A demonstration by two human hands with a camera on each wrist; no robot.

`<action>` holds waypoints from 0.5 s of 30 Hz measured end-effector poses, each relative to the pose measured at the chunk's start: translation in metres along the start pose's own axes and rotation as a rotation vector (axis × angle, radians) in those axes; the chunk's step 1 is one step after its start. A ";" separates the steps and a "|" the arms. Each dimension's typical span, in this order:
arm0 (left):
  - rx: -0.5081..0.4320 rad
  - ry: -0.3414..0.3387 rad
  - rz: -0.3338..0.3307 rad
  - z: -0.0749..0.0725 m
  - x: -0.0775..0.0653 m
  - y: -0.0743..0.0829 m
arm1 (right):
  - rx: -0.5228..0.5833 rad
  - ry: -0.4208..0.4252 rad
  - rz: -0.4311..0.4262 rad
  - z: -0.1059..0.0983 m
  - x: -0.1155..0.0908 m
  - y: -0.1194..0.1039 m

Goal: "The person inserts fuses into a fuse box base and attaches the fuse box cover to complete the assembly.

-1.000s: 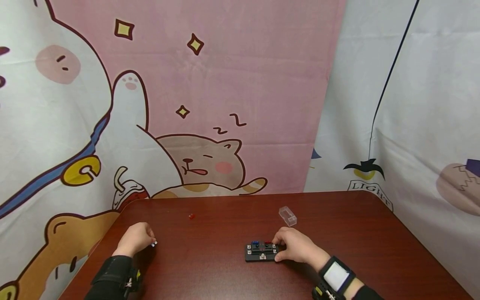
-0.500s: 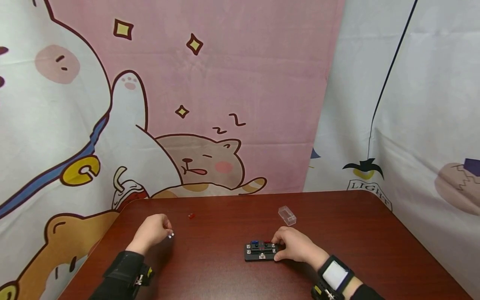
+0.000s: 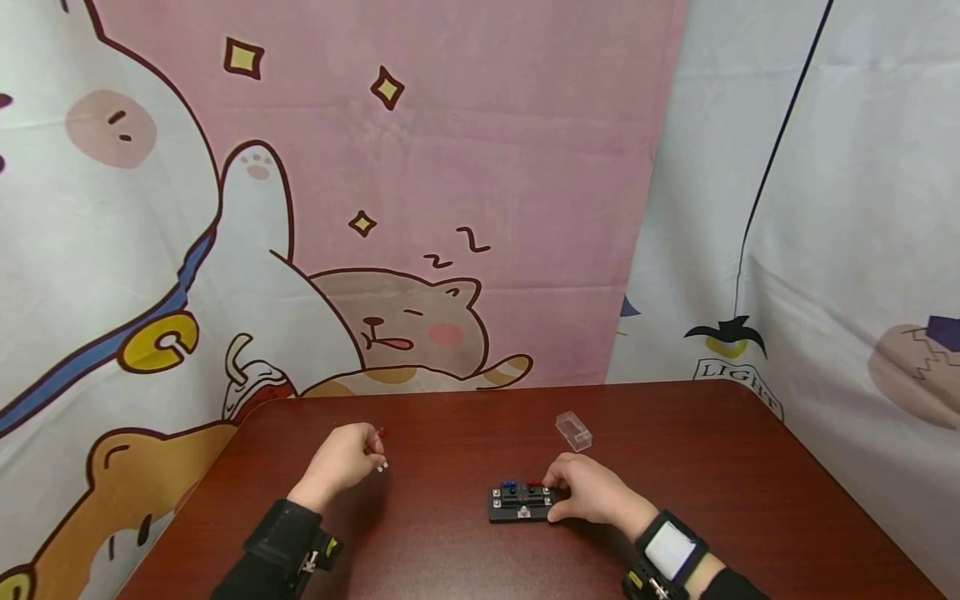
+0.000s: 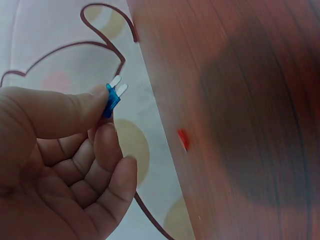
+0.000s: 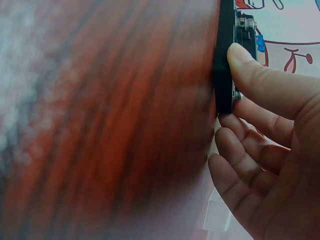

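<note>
Head cam first: both hands are busy over a dark reddish-brown table (image 3: 450, 546). The left hand (image 3: 342, 463) is up over the left side with its fingertips pinched narrow, and two tiny white tips (image 3: 382, 467) poke out of the pinch. A small red piece (image 3: 383, 432) lies on the table just past those knuckles, kinda half hidden from here. The right hand (image 3: 594, 490) has hold of the right end of a black fuse block (image 3: 521, 504), which sits flat on the table with shiny metal screws on it, plus blue and red bits along its back edge. Just beyond that hand there's a clear plastic box (image 3: 574, 431), and behind everything hangs a pink and white cartoon cloth (image 3: 487, 150) with a sleeping animal on it.

Left wrist cam: way clearer what's in the pinch, it's a blue fuse (image 4: 111, 104) between thumb and finger, with both metal prongs sticking out away from the palm. The other fingers are loosely curled, and the red piece is on the table near its edge, well apart from the hand.

Right wrist cam: the thumb presses on one side of the black block, fingers tucked round its end, and a bit of blue shows past the thumb
</note>
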State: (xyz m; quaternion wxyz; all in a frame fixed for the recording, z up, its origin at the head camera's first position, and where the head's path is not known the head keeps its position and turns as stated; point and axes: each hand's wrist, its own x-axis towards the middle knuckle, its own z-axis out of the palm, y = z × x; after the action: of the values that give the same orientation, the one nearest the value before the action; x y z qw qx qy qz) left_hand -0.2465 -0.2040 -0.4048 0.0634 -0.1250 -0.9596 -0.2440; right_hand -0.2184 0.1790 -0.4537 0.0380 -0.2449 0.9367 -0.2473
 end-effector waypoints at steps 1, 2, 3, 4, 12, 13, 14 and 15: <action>-0.005 0.000 0.005 0.002 0.000 0.003 | 0.001 0.000 0.000 0.000 0.000 0.000; -0.009 0.002 0.011 0.004 0.001 0.006 | 0.001 0.000 0.001 0.000 0.000 0.000; -0.015 0.004 0.018 0.006 0.001 0.009 | 0.001 -0.001 0.000 0.000 0.000 0.000; -0.020 0.005 0.026 0.008 0.001 0.012 | 0.001 0.000 0.000 0.000 0.000 0.000; -0.071 -0.003 0.097 0.021 0.003 0.035 | 0.000 0.007 -0.008 0.001 0.000 0.000; -0.075 -0.004 0.110 0.022 0.002 0.038 | 0.000 0.007 -0.009 0.001 0.000 0.000; -0.080 -0.007 0.124 0.024 0.002 0.041 | 0.001 0.008 -0.009 0.001 0.000 0.000; -0.085 -0.009 0.138 0.025 0.002 0.043 | 0.001 0.008 -0.010 0.001 0.000 0.000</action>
State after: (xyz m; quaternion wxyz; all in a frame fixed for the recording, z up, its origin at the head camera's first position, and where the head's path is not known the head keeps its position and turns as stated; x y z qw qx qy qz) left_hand -0.2381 -0.1548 -0.4064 0.0702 -0.1944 -0.9377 -0.2791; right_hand -0.2183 0.1785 -0.4544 0.0331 -0.2483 0.9355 -0.2490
